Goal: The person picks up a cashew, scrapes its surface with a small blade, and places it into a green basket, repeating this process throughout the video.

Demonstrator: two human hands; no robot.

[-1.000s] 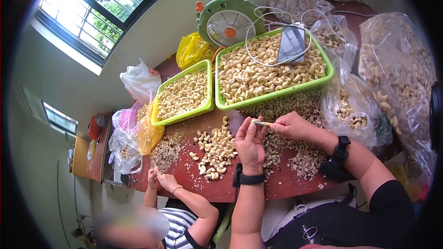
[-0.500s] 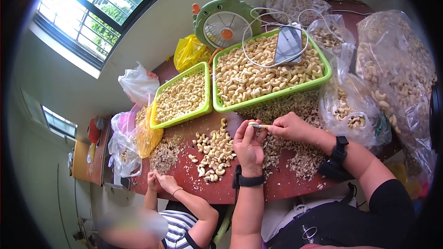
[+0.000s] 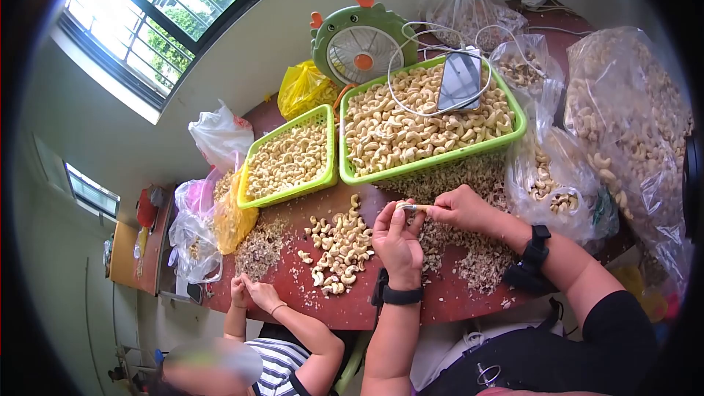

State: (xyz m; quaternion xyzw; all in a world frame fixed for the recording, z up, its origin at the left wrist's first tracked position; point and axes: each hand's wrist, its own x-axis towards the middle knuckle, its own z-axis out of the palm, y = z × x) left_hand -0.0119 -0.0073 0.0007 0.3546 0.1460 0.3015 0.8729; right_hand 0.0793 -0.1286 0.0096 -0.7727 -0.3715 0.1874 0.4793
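Note:
My left hand (image 3: 400, 246) is raised over the table, its fingertips pinching a pale cashew (image 3: 402, 206). From the right, my right hand (image 3: 462, 210) grips a small knife (image 3: 420, 207) by its handle, and the blade end meets the cashew. Just left of my left hand lies a loose pile of cashews (image 3: 339, 246) on the red table (image 3: 293, 295). Brown skin flakes (image 3: 480, 260) are heaped beneath and beside my right hand. Behind the hands stand a large green basket (image 3: 433, 165) and a smaller green basket (image 3: 293, 191), both full of cashews.
A co-worker's hands (image 3: 253, 293) are together at the table's left edge. A phone (image 3: 460, 81) with a white cable rests on the large basket. A green fan (image 3: 361, 50) stands behind. Bags of cashews (image 3: 627, 110) line the right side; more bags (image 3: 198, 238) are at left.
The whole view has shifted slightly. Around the cashew, the knife and my fingers have changed angle a little, and my right hand sits slightly lower in view.

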